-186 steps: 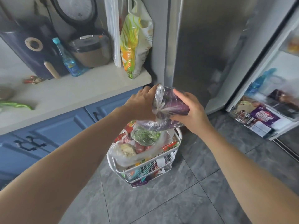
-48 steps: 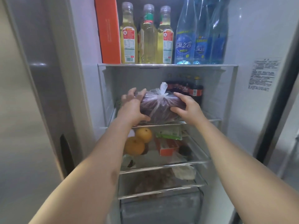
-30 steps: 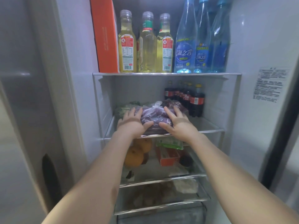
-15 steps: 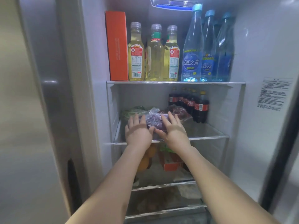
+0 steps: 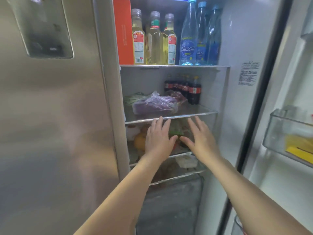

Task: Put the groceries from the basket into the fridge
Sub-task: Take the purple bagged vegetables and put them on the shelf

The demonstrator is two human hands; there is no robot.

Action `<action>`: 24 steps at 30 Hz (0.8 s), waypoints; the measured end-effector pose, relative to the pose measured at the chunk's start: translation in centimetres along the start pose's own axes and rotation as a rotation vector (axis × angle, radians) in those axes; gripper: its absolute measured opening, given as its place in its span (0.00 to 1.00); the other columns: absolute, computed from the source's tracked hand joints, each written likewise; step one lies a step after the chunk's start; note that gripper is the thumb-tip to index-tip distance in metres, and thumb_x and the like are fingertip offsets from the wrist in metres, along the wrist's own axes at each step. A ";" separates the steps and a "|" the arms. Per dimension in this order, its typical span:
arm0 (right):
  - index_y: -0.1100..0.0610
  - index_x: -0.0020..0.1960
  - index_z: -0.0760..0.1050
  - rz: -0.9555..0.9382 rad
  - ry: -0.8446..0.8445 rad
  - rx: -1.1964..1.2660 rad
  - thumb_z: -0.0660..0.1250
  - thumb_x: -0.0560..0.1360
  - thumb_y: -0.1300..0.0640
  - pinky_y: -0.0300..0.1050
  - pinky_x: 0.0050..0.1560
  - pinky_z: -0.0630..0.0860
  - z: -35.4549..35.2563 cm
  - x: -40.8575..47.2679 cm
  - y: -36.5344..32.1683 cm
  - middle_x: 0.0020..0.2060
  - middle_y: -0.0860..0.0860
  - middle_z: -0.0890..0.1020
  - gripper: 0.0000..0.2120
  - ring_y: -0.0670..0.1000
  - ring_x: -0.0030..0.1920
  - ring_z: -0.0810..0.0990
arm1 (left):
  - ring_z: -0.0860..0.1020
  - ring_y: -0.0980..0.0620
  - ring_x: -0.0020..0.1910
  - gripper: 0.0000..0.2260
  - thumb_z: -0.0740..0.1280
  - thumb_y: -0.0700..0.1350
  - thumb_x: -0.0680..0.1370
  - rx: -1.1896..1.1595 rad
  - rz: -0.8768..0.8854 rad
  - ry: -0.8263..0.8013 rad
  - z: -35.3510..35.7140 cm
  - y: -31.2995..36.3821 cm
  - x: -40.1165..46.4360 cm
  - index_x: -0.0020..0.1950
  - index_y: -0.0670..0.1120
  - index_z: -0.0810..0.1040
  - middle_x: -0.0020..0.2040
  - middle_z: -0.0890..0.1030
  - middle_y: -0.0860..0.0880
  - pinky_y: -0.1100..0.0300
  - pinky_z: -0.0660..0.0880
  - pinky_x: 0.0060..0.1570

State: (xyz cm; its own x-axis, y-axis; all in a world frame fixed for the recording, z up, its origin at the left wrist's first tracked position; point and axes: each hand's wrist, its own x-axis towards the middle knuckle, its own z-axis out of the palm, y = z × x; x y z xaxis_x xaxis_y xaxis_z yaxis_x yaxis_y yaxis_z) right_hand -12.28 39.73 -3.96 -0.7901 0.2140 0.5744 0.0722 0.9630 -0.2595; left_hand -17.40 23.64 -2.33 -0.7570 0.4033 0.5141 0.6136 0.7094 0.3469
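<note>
A clear plastic bag of purple vegetables (image 5: 155, 106) lies on the fridge's middle glass shelf (image 5: 194, 113), beside a bag of greens (image 5: 133, 99) at its left. My left hand (image 5: 158, 139) and my right hand (image 5: 199, 139) hover just below and in front of that shelf's edge, fingers straight and spread, holding nothing and apart from the bag. The basket is out of view.
Small cola bottles (image 5: 186, 88) stand at the shelf's back. The top shelf carries an orange box (image 5: 123, 31), oil bottles (image 5: 154, 39) and blue water bottles (image 5: 196, 34). Oranges (image 5: 139, 141) sit on the lower shelf. The closed steel door (image 5: 50, 116) is left, a door bin (image 5: 288, 133) right.
Both hands have let go of the bag of purple vegetables and drawn back and down from the shelf. The bag stays on the shelf.
</note>
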 end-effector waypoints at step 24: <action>0.48 0.78 0.48 0.117 -0.272 0.079 0.61 0.74 0.36 0.52 0.72 0.60 -6.7 -36.8 -13.1 0.78 0.51 0.49 0.39 0.53 0.77 0.50 | 0.47 0.47 0.77 0.30 0.61 0.56 0.79 -0.058 -0.028 -0.322 -8.0 -5.3 -38.0 0.78 0.53 0.52 0.78 0.54 0.49 0.54 0.49 0.74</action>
State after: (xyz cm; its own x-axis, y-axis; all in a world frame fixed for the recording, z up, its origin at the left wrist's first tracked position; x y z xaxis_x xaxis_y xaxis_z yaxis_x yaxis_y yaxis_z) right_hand 19.90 20.31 -16.48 -0.9141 0.2604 0.3107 0.1331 0.9167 -0.3768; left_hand 9.88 -0.01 -17.44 -0.8005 0.5526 0.2320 0.5959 0.6928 0.4062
